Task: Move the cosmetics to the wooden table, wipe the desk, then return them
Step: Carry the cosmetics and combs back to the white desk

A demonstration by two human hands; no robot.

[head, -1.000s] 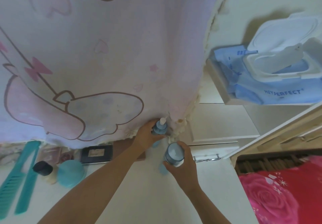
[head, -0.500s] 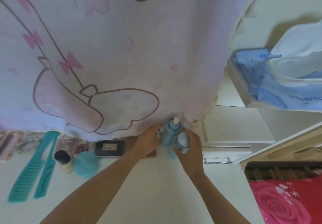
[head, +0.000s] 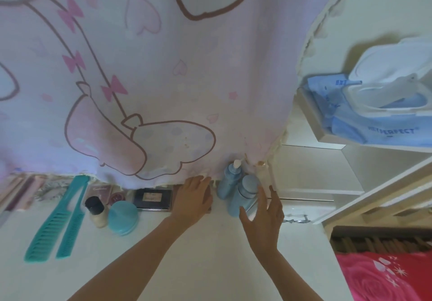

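Two blue cosmetic bottles stand upright at the back of the white desk [head: 210,265]: a pump bottle [head: 230,179] under the cloth's hem and a capped bottle [head: 244,193] in front of it. My left hand [head: 194,199] lies with relaxed fingers just left of the pump bottle, holding nothing. My right hand [head: 264,218] hovers with spread fingers beside the capped bottle, apart from it. Further left sit a black palette [head: 153,199], a teal round jar [head: 122,216], a small black-capped bottle [head: 96,211] and two teal combs [head: 57,218].
A pink cartoon-print cloth [head: 163,78] hangs over the desk's back. A blue wet-wipes pack [head: 378,113] with its lid up lies on a shelf at the right. A red flowered bedcover [head: 385,277] shows at the lower right, past the desk's edge.
Both hands carried the blue bottles to the back of the desk, set them down and let go. The hands have since opened and drawn back a little.
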